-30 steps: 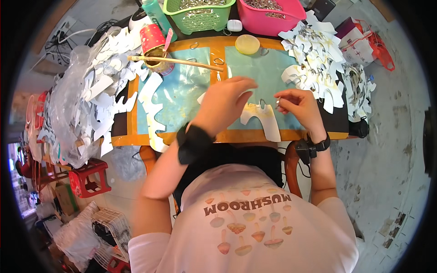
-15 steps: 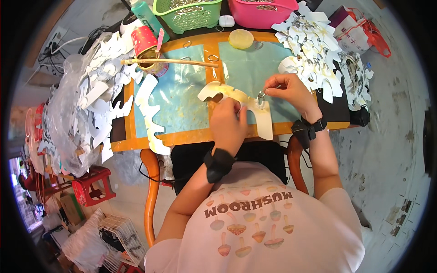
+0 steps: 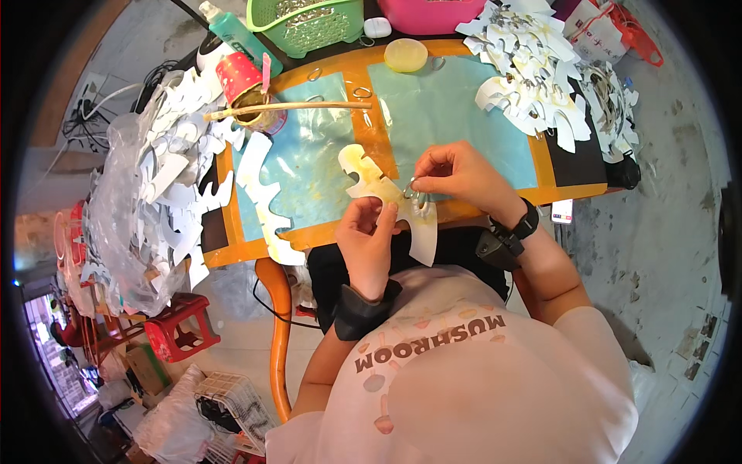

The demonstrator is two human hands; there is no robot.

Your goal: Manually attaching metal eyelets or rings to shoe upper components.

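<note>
Nearest, left hand (image 3: 366,246): closed to a narrow pinch; the notched white strip is gripped between thumb and fingers near its middle.
Notched white strip (image 3: 372,184): held at the near edge of the work mat, aslant, its lower end overhanging toward the lap; scalloped along one side, marked with yellowish smears.
Right hand (image 3: 464,178): fingertips drawn together; a small metal ring (image 3: 410,188) is pinched above the strip.
Second ring (image 3: 420,205): placed at the strip, just beside the pinched one; whether it is fixed cannot be told.
Ring-and-strip step: judged to be the placing of rings on the strip, with one being offered up to its edge.
Ring's next move: judged to call for a steady left hold, a fine turn of the right fingertips and a clean release without the neighbouring ring being nudged.
Spare strip (image 3: 264,203): laid at the left of the mat, untouched, yellow-smeared.
Work mat (image 3: 309,178): blue-green, bordered and divided by orange tape.
Stick (image 3: 294,104): rested across an open tin (image 3: 270,121), its right end over the mat.
Loose rings: several scattered at the far side, one (image 3: 362,93) by the stick's end.
Strip heaps: one (image 3: 178,147) piled left, another (image 3: 525,69) right.
Green basket (image 3: 321,37): filled with shiny metal pieces, set beyond the mat.
</note>
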